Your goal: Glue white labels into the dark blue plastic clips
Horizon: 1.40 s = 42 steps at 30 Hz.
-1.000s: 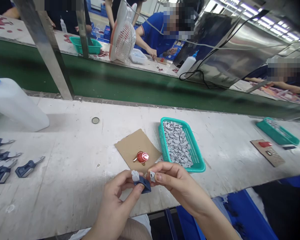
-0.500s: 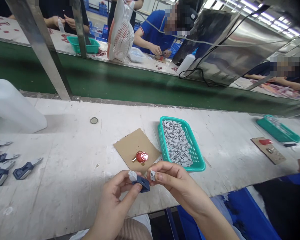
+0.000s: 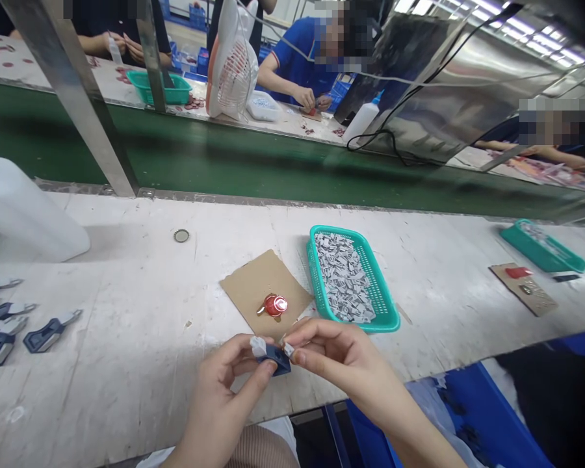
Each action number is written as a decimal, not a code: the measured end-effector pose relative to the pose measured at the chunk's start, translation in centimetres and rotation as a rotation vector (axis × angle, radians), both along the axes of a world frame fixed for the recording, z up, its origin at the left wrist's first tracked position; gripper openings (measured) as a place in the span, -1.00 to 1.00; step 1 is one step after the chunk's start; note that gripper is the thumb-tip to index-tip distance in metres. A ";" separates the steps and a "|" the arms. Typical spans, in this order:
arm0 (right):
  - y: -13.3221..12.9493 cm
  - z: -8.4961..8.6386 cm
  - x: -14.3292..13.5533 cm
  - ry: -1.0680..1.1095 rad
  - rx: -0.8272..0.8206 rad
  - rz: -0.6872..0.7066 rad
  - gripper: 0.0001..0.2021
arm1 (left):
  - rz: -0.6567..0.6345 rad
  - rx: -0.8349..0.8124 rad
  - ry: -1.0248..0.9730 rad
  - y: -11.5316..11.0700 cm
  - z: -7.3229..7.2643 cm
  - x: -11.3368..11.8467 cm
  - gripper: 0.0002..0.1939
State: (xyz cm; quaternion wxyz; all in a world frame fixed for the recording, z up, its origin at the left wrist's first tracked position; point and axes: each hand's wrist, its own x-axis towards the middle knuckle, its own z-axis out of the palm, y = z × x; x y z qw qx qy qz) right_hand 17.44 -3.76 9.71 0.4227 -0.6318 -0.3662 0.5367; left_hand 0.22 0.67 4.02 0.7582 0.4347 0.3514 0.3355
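Note:
Near the table's front edge, my left hand [image 3: 229, 383] grips a dark blue part [image 3: 277, 359] with a pale grey piece at its left end. My right hand [image 3: 341, 357] pinches a small grey piece [image 3: 288, 350] right at the blue part's right side; whether they touch is hard to tell. Just beyond the hands lies a brown cardboard square [image 3: 253, 279] bearing a shiny red blob [image 3: 275, 305]. A green basket [image 3: 392, 318] full of small grey pieces stands to its right.
Several blue-and-grey parts [image 3: 49, 333] and a large white bottle [image 3: 29, 211] are at the left. A bottle cap [image 3: 181, 236] lies farther back. Another cardboard [image 3: 541, 300] and green basket [image 3: 548, 253] are at the right. People work across the green divider [image 3: 253, 169].
My right hand has moved slightly left, bringing the small grey piece up to the blue part and turning it. My left hand has hardly moved.

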 end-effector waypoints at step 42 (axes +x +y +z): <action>-0.4 2.3 -1.4 -0.608 0.228 0.329 -0.89 | 0.049 0.475 0.109 0.0 -0.8 -0.9 -0.72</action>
